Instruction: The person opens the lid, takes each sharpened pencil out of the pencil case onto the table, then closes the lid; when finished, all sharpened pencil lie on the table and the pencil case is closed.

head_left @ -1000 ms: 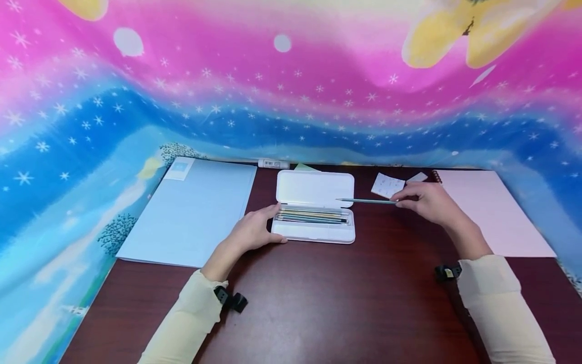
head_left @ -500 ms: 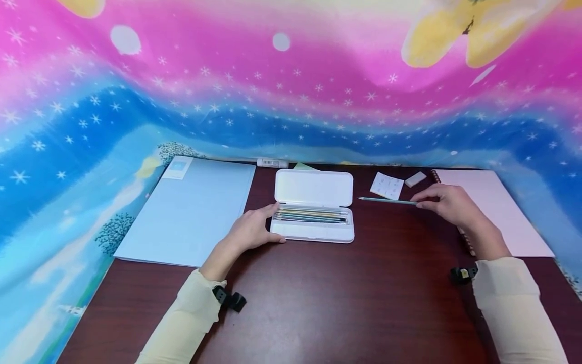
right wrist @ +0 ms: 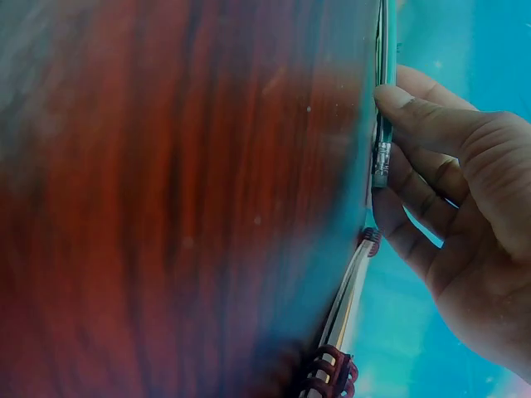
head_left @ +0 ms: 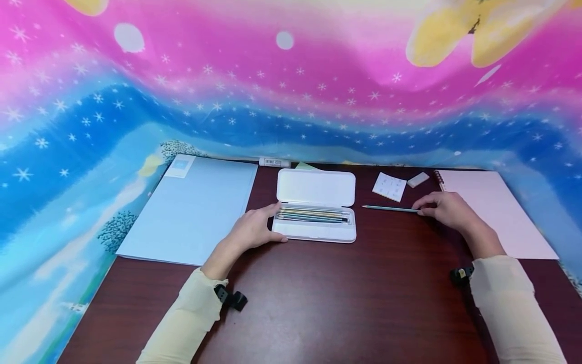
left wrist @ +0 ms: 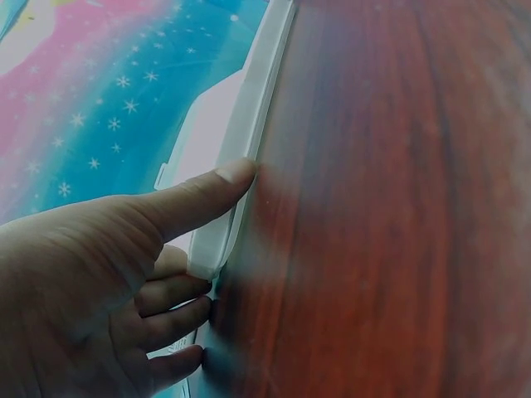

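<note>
- Right hand [head_left: 447,211], right of centre in the head view: fingers curled, thumb and fingertips pinching the eraser end of a teal pencil [head_left: 390,208].
- Pencil lies flat on the dark wood table [head_left: 327,303], pointing left toward the case, tip well short of it. Right wrist view: thumb [right wrist: 423,116] over the metal ferrule, pencil [right wrist: 384,99] against the tabletop.
- Left hand [head_left: 253,230], centre-left of the head view: rests at the left end of the white pencil case [head_left: 315,207]. Fingers narrow, lightly bent round the case's corner.
- Left wrist view: thumb [left wrist: 199,199] extended along the front edge of the case [left wrist: 249,141], other fingers curled round the end corner beneath it. Hand [left wrist: 91,290] fills the lower left of that frame.
- Case is open, centre of the head view; lid laid back toward the far edge, tray nearer the person holds a row of pencils [head_left: 312,216] side by side.
- Blue folder [head_left: 191,212] left of the case, touching the left wrist area.
- Pink spiral notebook [head_left: 495,212] at the right, just beyond the right hand.
- Small printed white card [head_left: 389,186] and white eraser [head_left: 418,179] upper right of the case, near each other, apart from the pencil.
- White tube [head_left: 274,162] at the table's far edge, upper left of the case.
- Starry pink-and-blue cloth [head_left: 291,91] across the upper frame.
</note>
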